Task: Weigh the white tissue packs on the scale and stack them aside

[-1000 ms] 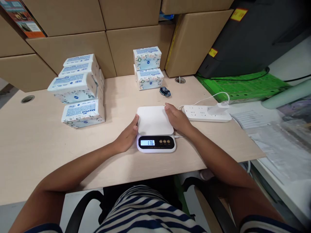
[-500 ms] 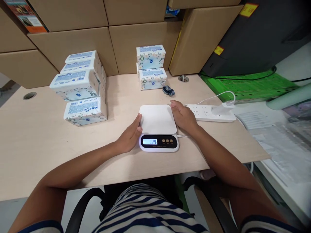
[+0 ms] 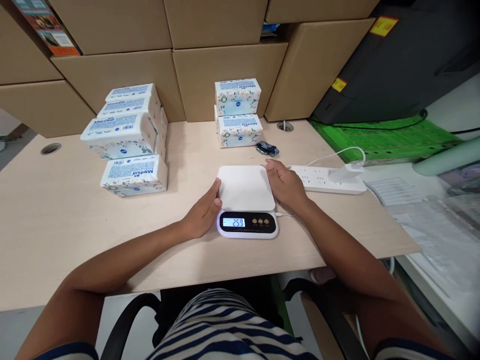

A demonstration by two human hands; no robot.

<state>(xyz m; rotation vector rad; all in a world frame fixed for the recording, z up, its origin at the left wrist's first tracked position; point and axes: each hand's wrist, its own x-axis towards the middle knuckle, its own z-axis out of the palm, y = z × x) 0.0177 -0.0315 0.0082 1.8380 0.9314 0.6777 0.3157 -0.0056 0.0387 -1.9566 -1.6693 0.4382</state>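
Note:
A white digital scale [image 3: 246, 188] lies on the table in front of me, its flat plate bare. Its lit display [image 3: 234, 222] shows a minus mark and what looks like 259. My left hand [image 3: 202, 210] holds the scale's left edge, the thumb and fingertips against its side. On the opposite edge, my right hand [image 3: 287, 186] grips the upper right corner, with some fingers hidden beside or under the plate. A thin white cable [image 3: 285, 214] runs from the scale's right side beneath my right wrist.
Several tissue packs [image 3: 131, 175] are stacked at the left, and a smaller stack of tissue packs [image 3: 240, 131] stands behind the scale. A dark strap-like item [image 3: 267, 148] lies near it. A white power strip [image 3: 330, 180] is at the right. Cardboard boxes [image 3: 228, 75] line the back.
The displayed number has gone from 329 to 259. Both hands remain at the scale's sides; the whole view has shifted slightly.

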